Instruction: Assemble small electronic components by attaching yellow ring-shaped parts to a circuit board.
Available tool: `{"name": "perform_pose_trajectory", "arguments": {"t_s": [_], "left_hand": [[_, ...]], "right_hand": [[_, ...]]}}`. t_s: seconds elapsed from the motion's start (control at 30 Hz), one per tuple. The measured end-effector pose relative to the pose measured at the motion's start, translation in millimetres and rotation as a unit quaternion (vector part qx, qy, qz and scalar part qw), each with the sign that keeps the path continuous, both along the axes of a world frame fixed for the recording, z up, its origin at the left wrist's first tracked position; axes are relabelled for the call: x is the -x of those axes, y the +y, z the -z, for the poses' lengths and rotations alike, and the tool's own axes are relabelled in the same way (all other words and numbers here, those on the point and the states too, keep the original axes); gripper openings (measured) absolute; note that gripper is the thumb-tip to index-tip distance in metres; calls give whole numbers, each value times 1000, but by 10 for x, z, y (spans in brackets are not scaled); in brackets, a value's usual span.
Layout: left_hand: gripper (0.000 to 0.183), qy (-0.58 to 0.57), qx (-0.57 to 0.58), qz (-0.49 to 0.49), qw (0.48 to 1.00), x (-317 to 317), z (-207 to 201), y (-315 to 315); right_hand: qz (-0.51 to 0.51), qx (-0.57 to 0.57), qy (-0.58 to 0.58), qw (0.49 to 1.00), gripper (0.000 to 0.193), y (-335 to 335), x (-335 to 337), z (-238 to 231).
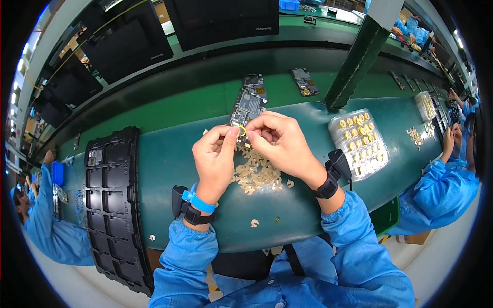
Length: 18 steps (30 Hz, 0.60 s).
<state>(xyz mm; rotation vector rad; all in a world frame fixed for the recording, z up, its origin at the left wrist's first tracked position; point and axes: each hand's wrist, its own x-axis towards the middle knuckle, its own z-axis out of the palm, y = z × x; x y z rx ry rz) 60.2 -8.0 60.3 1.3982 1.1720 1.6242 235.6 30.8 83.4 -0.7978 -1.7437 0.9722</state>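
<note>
A dark circuit board (pixel 249 104) with a silver shield is between my hands, tilted over the table. My left hand (pixel 215 154) is closed at its near left edge, thumb and forefinger pinching beside a round part with a yellow rim (pixel 242 131). My right hand (pixel 282 141) is closed too, its thumb and fingertips pressed together at the board's right edge by that round part. Whatever these fingertips hold is hidden. Beneath the hands lies a pile of small cream-coloured notched discs (pixel 259 173). Another board (pixel 254 82) lies just beyond.
On the right stands a clear plastic tray (pixel 380 159) of yellow-rimmed round parts. A black compartment tray (pixel 134 205) lies on the left. One more board (pixel 304 82) rests near the green post (pixel 354 64). Co-workers in blue sit at both sides. Dark monitors (pixel 221 23) line the back.
</note>
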Motion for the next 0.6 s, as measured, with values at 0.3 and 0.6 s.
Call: {"name": "perform_pose_trajectory", "arguments": {"t_s": [0.3,0.6], "left_hand": [[12,-1,-4,-5,1000,-12,-33,-34],[9,-6,-62,15,998,35,-49,-74]], "right_hand": [[6,-36,-5,999,11,12,22,30],[9,-21,-4,1000,10,-96,92,-16]]}}
